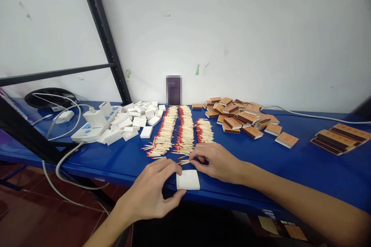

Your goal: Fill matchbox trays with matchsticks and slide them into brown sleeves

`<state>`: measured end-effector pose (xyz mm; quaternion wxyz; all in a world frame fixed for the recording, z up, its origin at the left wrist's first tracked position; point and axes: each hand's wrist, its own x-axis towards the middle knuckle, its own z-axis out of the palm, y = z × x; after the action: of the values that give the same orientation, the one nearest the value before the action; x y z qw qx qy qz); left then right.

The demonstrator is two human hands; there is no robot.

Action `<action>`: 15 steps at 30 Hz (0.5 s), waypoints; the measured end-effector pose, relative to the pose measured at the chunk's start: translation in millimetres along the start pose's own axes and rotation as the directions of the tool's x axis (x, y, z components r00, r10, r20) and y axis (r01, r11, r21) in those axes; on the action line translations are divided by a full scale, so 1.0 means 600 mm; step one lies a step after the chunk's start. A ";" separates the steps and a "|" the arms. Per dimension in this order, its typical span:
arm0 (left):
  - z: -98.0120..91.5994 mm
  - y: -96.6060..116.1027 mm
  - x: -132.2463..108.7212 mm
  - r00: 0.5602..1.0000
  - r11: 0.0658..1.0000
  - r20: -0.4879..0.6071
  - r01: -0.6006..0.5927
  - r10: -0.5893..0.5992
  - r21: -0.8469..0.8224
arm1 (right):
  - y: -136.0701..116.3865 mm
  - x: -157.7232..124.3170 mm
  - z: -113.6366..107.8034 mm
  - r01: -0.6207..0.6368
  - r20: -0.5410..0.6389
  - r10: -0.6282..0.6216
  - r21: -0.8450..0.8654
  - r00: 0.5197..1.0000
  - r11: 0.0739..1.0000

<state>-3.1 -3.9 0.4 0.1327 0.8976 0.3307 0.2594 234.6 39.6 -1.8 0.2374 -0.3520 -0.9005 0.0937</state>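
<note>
My left hand (158, 189) grips a white matchbox tray (188, 180) by its left end, thumb at the near side and fingers at the far side. The tray rests near the front edge of the blue shelf, and I see no matches in it. Just beyond, my right hand (216, 162) pinches a few red-tipped matches (183, 161), their heads pointing left. Three long rows of matches lie past my hands: a left row (166, 131), a middle row (186, 129) and a shorter right row (204, 130).
White trays (136, 117) are heaped at left beside a power strip (89, 129) with cables. Orange matchboxes (234, 117) are piled at right, with flat sleeves (342, 139) farther right. A black post (104, 34) stands at left; a blurred dark object (174, 90) leans on the wall.
</note>
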 end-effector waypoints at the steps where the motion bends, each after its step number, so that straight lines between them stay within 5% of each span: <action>1: 0.000 0.000 0.000 1.000 1.000 0.000 0.003 -0.003 -0.010 | -0.001 -0.001 -0.002 -0.022 0.017 0.022 -0.001 1.000 1.000; 15: -0.002 0.001 0.002 0.995 0.994 0.014 0.102 -0.102 -0.032 | -0.009 -0.010 -0.047 -0.218 0.274 0.205 0.017 0.939 0.976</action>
<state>-2.8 -3.7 1.9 0.1626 0.8789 0.3710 0.2521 249.1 31.3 22.3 0.1089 -0.4251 -0.8789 0.1871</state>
